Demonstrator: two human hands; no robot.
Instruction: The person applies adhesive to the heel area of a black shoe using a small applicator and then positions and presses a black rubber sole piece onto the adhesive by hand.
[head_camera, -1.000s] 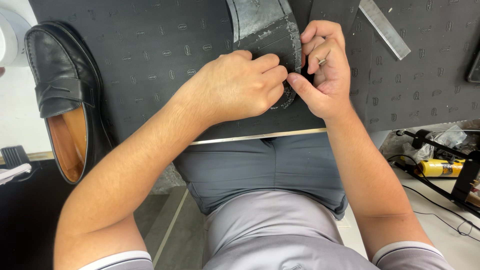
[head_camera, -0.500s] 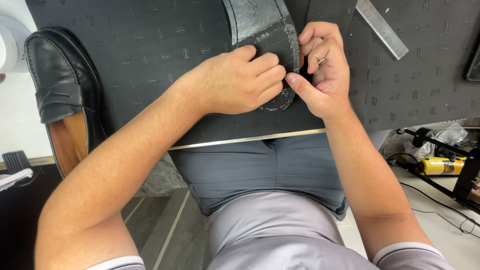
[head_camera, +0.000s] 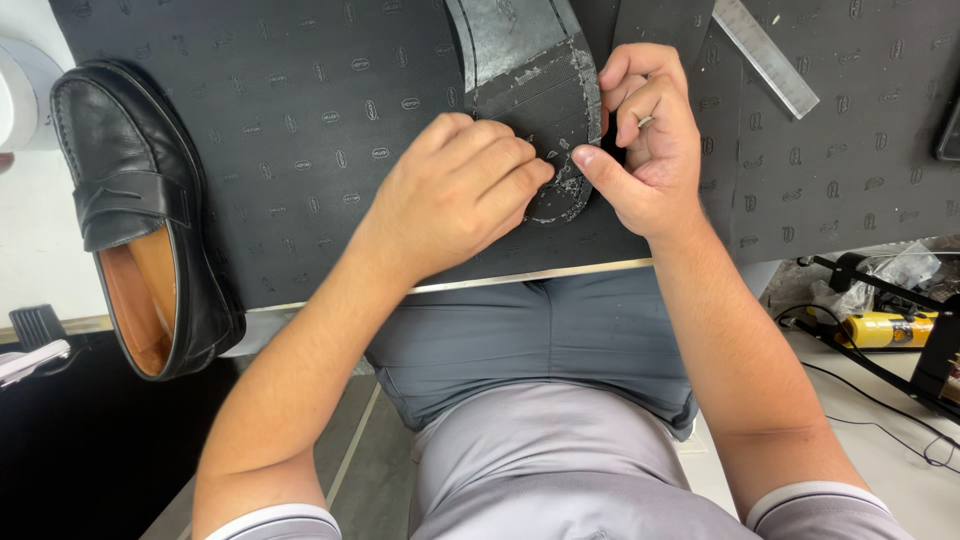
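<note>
Shoe sole (head_camera: 540, 90): dark, worn, lying bottom-up on the black rubber sheet (head_camera: 300, 130) at top centre; heel end toward the person, its edge crusted with pale glue residue.
Left hand (head_camera: 455, 195): fingers curled, tips pressed on the heel edge; grip narrow, a pinch at the residue, apparently to pick it off.
Right hand (head_camera: 645, 140): cupped round the heel's right side, thumb against the edge, bracing it; something small and metallic shows between the fingers, cannot tell what.
Rubber sheet: embossed with rows of small oval marks, spread over the desk, likely as a work mat.
Loafer (head_camera: 140, 215): black, tan lining, well apart at left.
Metal ruler (head_camera: 765, 55): upper right, untouched.
Yellow tool (head_camera: 885, 328): lower right, among cables.
</note>
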